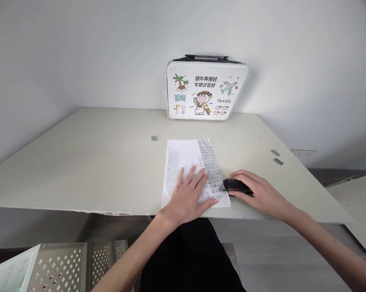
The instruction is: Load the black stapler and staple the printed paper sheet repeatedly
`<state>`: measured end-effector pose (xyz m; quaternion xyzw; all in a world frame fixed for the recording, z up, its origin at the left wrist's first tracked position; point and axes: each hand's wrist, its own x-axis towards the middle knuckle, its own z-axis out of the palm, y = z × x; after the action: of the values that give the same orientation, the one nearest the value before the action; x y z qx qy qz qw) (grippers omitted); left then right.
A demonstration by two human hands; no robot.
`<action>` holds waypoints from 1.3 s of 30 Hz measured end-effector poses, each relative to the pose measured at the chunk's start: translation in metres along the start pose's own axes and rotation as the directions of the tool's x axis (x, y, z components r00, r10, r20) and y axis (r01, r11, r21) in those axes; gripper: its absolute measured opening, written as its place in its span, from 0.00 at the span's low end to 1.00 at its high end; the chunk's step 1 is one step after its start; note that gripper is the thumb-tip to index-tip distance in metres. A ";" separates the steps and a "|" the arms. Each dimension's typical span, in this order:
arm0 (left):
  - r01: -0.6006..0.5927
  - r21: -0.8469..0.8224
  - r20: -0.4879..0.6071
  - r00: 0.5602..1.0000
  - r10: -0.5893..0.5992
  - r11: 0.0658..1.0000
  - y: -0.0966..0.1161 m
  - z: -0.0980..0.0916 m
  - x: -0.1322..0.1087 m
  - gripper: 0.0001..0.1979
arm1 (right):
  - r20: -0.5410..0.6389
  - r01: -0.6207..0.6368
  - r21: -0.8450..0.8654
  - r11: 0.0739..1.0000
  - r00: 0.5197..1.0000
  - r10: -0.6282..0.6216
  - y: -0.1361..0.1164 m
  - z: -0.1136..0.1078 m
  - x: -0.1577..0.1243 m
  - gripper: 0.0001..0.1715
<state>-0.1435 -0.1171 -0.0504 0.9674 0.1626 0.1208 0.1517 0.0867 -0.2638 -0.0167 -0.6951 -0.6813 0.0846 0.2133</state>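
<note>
A white sheet of paper, or a thin stack of sheets, lies near the table's front edge with print on it. Rows of silvery staples cover a band along its right side. My left hand rests flat on the paper, fingers spread, hiding part of the print. With my right hand I grip a black stapler from the right. The stapler's nose is over the paper's right edge, at the lower end of the staple band. Whether its jaws are pressed together cannot be made out.
Small grey staple strips lie on the pale table: two short pieces behind the paper, and two strips at the right edge. A white cartoon-printed case stands against the wall. Perforated plastic baskets sit below left.
</note>
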 end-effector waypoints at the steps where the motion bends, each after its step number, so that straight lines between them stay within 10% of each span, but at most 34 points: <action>1: -0.005 -0.001 -0.004 1.000 0.005 1.000 0.000 0.000 0.000 0.40 | -0.010 -0.027 -0.005 1.000 1.000 0.027 0.004 -0.001 -0.004 0.17; 20: 0.079 0.050 0.033 0.996 -0.080 0.996 -0.063 -0.043 -0.048 0.39 | -0.354 -0.385 0.134 0.913 0.842 0.407 0.010 -0.029 -0.066 0.22; 39: -0.036 0.071 0.190 0.982 0.022 0.997 0.021 0.032 0.139 0.40 | -0.338 -0.309 0.161 0.937 0.875 0.346 -0.022 -0.031 -0.040 0.20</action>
<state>-0.0010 -0.0953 -0.0479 0.9817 0.1377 0.0245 0.1289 0.0769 -0.3093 0.0128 -0.7921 -0.4975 0.0250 0.3528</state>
